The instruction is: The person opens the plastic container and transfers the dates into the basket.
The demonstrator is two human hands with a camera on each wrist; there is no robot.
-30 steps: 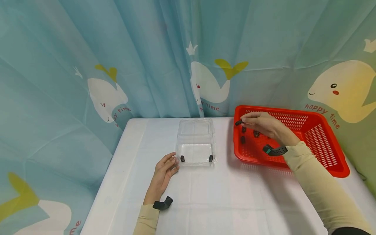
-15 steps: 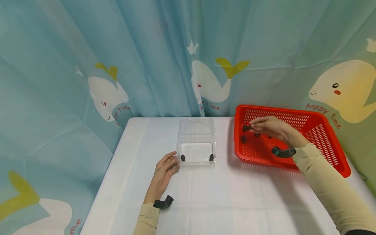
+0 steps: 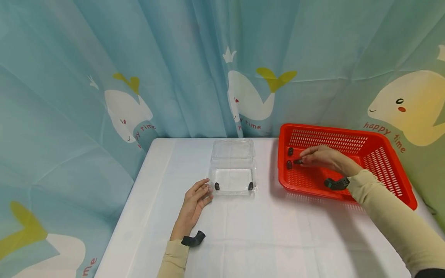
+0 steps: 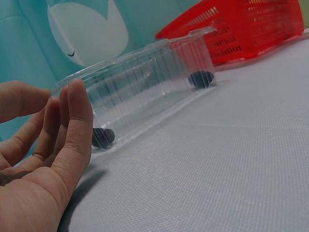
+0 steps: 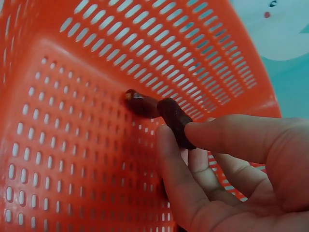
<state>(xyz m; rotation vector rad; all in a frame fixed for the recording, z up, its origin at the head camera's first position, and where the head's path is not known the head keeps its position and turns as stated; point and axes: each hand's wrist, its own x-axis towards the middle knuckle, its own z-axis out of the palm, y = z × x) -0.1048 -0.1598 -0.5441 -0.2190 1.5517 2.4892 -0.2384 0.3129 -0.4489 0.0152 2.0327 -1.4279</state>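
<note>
My left hand (image 3: 194,200) pinches the near left corner of a clear plastic clamshell box (image 3: 232,193), its lid folded back. Two dark dates (image 4: 201,79) lie inside the box, one at each near corner. Over the red basket's floor, my right hand (image 3: 325,159) holds a dark, wrinkled date (image 5: 175,121) between thumb and fingertips. Beside that date in the right wrist view, another date (image 5: 140,103) with a yellowish tip lies against the basket wall. The head view shows two dates (image 3: 290,151) at the basket's left side; my right hand may hide others.
The red slotted basket (image 3: 347,133) stands at the right back of the white-covered table (image 3: 243,239). A blue curtain (image 3: 187,77) with whale prints hangs right behind the table's back edge. White cloth lies between the box and the basket.
My right hand, with the date, has moved from the basket's left rim down and right into the basket. My left hand and the box have stayed in place.
</note>
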